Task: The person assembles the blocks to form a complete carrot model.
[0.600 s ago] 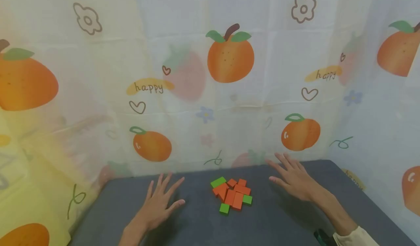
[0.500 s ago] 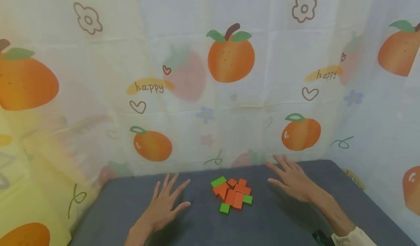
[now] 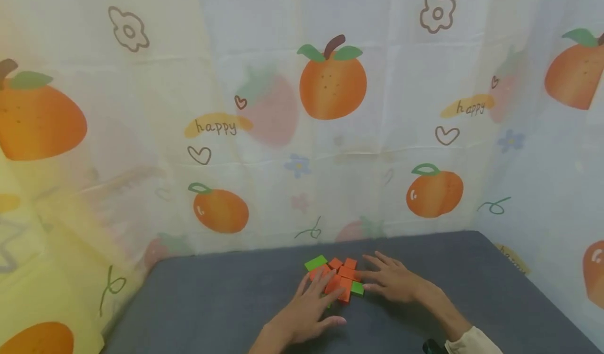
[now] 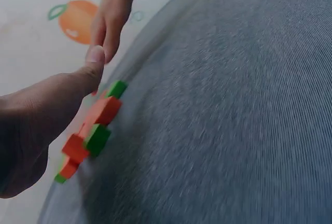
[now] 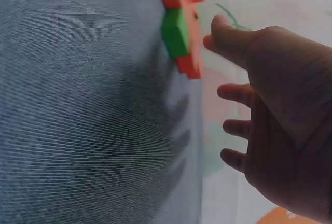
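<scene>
A flat cluster of orange blocks (image 3: 346,273) lies on the dark table, with a green block (image 3: 315,263) at its far left and another green block (image 3: 357,289) at its right. My left hand (image 3: 304,312) stretches over the near left part of the cluster, fingers spread, partly hiding the blocks there. On the other side, my right hand (image 3: 394,280) has its fingertips right at the cluster's right edge, fingers extended. The right wrist view shows a green block (image 5: 175,32) beside the right thumb. Neither hand grips a block.
The dark grey table (image 3: 212,291) ends at the back against a pale curtain (image 3: 273,196) printed with oranges and the word "happy". More curtain hangs at the left and right sides. A dark band (image 3: 431,346) sits near the right sleeve (image 3: 472,342).
Both hands have moved inward from either side to the blocks. The left hand has gone right and toward the near side, the right hand left and lower. The blocks look unmoved.
</scene>
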A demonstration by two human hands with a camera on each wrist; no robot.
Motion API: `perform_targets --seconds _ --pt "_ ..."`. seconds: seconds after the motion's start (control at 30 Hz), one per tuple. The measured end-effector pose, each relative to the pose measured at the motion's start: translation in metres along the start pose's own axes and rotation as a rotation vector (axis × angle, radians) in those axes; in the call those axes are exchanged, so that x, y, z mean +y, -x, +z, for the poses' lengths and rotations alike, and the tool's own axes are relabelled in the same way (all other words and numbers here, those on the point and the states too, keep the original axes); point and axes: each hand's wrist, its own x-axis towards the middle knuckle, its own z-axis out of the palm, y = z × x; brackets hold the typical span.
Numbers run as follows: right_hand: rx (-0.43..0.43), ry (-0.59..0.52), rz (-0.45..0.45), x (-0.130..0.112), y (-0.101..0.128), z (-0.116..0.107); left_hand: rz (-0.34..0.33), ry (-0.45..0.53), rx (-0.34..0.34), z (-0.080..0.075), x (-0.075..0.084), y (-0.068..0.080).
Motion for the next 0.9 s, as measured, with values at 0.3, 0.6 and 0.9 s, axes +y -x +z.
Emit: perform_targets --seconds 0.3,0.6,0.9 --pt "0.033 0.013 0.024 0.009 0.001 -0.007 0.046 0.065 0.033 -0.005 0.007 -0.010" --pt "-0.110 0.078 -0.134 0.004 -0.003 -0.001 0.065 -0.126 0.039 0.004 0.013 -0.021" --pt "-0.007 0.239 0.002 0.012 0.005 -0.008 0.113 -0.118 0.181 -0.008 0.019 -0.019"
